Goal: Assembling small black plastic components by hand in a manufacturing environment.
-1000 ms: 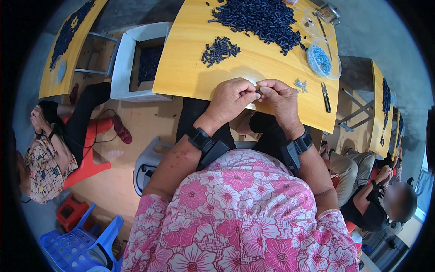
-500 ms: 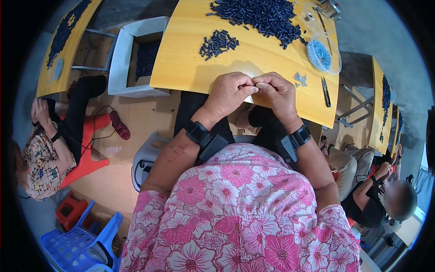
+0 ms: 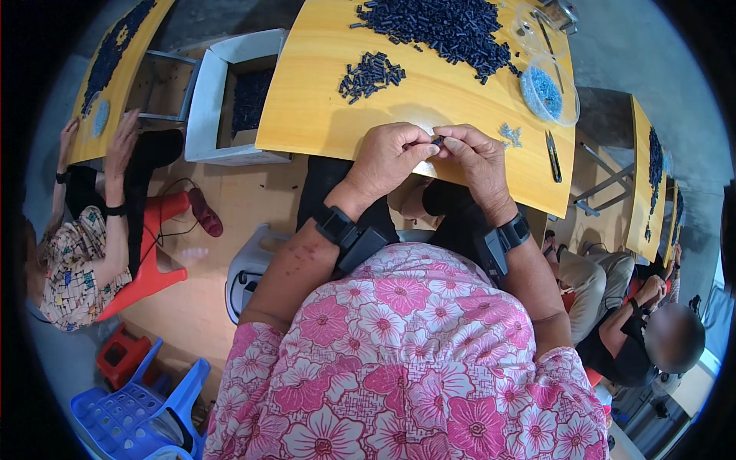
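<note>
Over the near edge of the yellow table (image 3: 307, 115), my left hand (image 3: 392, 157) and my right hand (image 3: 477, 157) meet with thumbs and forefingers pinched. A small dark cylindrical piece (image 3: 438, 141) shows between their fingertips, and both hands seem to grip it. Beyond the hands lies a small pile of dark cylindrical pieces (image 3: 370, 77). A much larger heap of the same pieces (image 3: 448, 34) spreads along the far side. Right of my right hand are a few small clear pieces (image 3: 510, 135) and dark-handled thread snips (image 3: 553, 157).
A clear round tub (image 3: 569, 107) holds light blue bits (image 3: 543, 93), with a clear lid (image 3: 540, 31) behind it. A white box (image 3: 205, 115) stands left of the table. People sit at other tables on both sides. A blue plastic chair (image 3: 130, 418) is at lower left.
My fingertips have parted slightly, and the dark piece between them now shows. At left, the other person's hands have come apart and risen to their table's edge.
</note>
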Tool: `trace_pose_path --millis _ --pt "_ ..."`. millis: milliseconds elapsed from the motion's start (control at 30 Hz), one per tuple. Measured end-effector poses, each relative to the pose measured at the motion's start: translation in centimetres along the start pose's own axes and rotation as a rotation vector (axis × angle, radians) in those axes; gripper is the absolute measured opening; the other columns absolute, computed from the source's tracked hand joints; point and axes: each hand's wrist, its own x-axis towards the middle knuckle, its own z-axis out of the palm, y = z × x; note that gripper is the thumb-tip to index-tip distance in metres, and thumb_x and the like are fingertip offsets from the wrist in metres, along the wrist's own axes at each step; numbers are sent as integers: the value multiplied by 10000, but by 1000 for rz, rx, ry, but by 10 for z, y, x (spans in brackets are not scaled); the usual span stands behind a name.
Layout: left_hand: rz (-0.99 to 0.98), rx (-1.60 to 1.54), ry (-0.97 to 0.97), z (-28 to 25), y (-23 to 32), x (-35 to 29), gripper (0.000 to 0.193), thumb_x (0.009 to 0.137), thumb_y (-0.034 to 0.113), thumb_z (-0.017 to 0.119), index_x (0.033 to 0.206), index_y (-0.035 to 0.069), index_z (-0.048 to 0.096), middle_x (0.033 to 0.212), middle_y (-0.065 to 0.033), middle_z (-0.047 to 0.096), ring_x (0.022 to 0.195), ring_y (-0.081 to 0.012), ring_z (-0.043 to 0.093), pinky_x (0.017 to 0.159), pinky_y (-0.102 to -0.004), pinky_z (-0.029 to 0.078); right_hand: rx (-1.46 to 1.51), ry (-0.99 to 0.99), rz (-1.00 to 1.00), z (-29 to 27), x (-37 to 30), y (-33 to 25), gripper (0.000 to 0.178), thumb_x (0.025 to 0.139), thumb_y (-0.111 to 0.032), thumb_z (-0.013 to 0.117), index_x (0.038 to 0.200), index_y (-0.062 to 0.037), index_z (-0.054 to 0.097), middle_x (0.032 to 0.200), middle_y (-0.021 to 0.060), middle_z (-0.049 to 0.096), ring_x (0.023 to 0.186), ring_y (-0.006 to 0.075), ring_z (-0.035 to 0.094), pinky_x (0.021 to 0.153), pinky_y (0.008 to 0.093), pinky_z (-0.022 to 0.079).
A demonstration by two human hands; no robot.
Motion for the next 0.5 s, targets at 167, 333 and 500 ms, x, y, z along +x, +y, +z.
trace_pose_path --millis 167,333,500 --pt "9 13 -10 -2 1 0 134 840 147 683 855 16 705 778 -97 685 691 -190 661 639 -300 516 -13 1 10 1 2 -3 181 914 -41 595 1058 -9 700 873 37 681 828 100 628 795 247 504" --pt "-14 -15 -30 -2 1 -1 129 835 135 693 876 13 710 784 -91 693 700 -173 665 647 -289 520 -17 8 13 1 1 -2 161 913 -45 597 1029 -3 699 860 41 681 807 99 624 776 248 508" --pt "-8 -51 -53 -3 -1 -1 131 827 128 707 901 20 718 795 -74 706 716 -151 671 664 -276 527 -33 10 11 -1 2 0 152 910 -41 603 1022 3 695 863 38 682 806 96 625 768 239 510"
